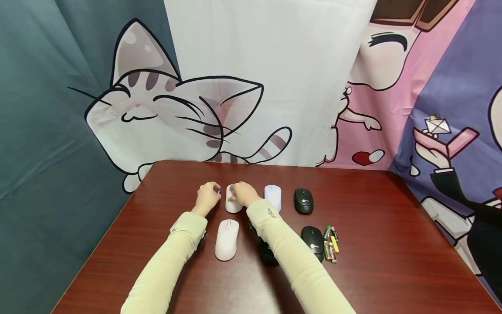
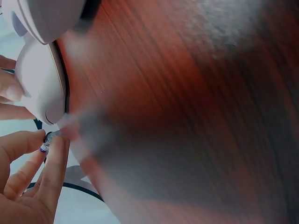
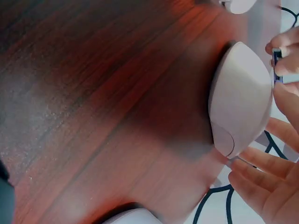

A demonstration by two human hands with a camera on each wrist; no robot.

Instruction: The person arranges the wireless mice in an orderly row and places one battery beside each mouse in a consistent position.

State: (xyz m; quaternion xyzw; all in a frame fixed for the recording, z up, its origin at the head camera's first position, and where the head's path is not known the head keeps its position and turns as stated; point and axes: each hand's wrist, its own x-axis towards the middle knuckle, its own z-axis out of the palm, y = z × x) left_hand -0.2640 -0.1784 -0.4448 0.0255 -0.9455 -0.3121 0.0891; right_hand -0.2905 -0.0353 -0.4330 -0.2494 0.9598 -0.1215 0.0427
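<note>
My left hand [image 1: 207,198] pinches a small battery [image 3: 278,60] between thumb and fingers, with its blue end showing. Just to the right stands a white mouse [image 1: 233,205], flat on the table. Over its top lies my right hand [image 1: 244,194], fingers fairly straight and touching the mouse's upper surface and one end. The right wrist view shows these fingers [image 3: 254,175] close beside the mouse's end, while part of its far side is hidden. A second white mouse [image 1: 226,240] rests nearer the front, between my forearms.
A pale lavender mouse [image 1: 273,196] and a black mouse [image 1: 303,200] sit to the right. Another black mouse [image 1: 313,240] lies beside several loose batteries [image 1: 330,246]. My right sleeve partly covers a further black mouse [image 1: 268,255]. Printed curtains [image 1: 266,43] hang behind the brown table [image 1: 372,209].
</note>
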